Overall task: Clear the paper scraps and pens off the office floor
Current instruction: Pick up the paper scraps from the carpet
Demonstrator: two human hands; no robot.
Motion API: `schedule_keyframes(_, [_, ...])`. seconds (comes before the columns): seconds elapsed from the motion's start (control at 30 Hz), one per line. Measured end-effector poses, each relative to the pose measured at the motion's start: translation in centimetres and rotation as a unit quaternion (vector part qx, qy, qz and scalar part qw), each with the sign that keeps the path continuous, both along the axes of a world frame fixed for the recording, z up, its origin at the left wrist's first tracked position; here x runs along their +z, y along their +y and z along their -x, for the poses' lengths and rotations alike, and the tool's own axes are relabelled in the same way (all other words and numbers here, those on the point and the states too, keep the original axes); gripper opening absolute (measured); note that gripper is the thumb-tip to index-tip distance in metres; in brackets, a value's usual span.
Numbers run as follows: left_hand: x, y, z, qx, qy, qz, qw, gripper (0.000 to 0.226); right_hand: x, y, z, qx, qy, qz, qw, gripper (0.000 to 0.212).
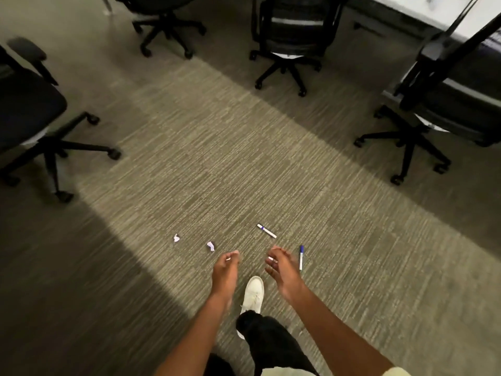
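Head view: looked down at a carpeted office floor (244, 158), with a lit band running across it and shadow on either side.
Chairs: four black office chairs ringed the open floor, one at the left (32, 118), two at the top (168, 25) (287, 42), one at the right (433, 120).
Tabletop: a pale tabletop (423, 12) showed at the upper right corner.
Person: dark trousers (271, 340) and a white shoe (254, 295) stood between the two bare forearms.
Left hand (225, 270): reached forward above the floor, fingers curled loosely; a small pale bit showed at the fingertips, but the grip could not be told.
Right hand (280, 267): reached forward, fingers partly curled around a small white thing, blurred and too small to name.
Pens: one pen (266, 230) lay slanted on the carpet beyond the right hand; a second pen (301, 257) lay just beside that hand on its right.
Paper scraps: two crumpled scraps (176, 238) (210, 246) lay on the carpet beyond and left of the left hand.
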State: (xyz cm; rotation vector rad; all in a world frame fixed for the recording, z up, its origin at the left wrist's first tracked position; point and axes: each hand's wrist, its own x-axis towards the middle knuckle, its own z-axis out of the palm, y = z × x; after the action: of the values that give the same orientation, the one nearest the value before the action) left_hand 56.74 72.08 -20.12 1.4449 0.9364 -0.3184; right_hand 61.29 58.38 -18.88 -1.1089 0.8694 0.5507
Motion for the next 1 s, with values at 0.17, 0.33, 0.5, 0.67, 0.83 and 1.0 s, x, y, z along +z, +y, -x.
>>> schedule_keyframes(0.17, [-3.8,0.9,-4.8,0.001,0.019,0.004,1.000,0.015,-2.7,0.4,-4.8,-0.023,0.016,0.007,1.000,0.016])
schedule_keyframes(0.33, [-7.7,2.5,-7.6,-0.005,0.049,0.010,0.999,0.018,-7.1,1.1,-7.1,-0.022,0.030,0.050,0.998,0.025])
schedule_keyframes(0.5, [-11.6,4.3,-8.7,-0.034,0.071,0.004,0.997,0.014,-12.2,1.7,-8.1,-0.032,0.047,0.067,0.996,0.023])
schedule_keyframes(0.67, [-17.6,5.4,-9.8,-0.050,0.089,-0.010,0.995,0.016,-18.1,1.6,-8.8,-0.027,0.047,0.086,0.995,0.027])
schedule_keyframes(0.83, [-25.6,5.6,-10.7,-0.080,0.098,-0.032,0.991,0.015,-25.3,1.0,-10.5,-0.010,0.043,0.098,0.994,0.029])
schedule_keyframes(1.0, [-34.6,5.2,-11.5,-0.091,0.086,-0.052,0.991,0.011,-33.7,-0.3,-11.8,0.022,0.016,0.113,0.993,0.028])
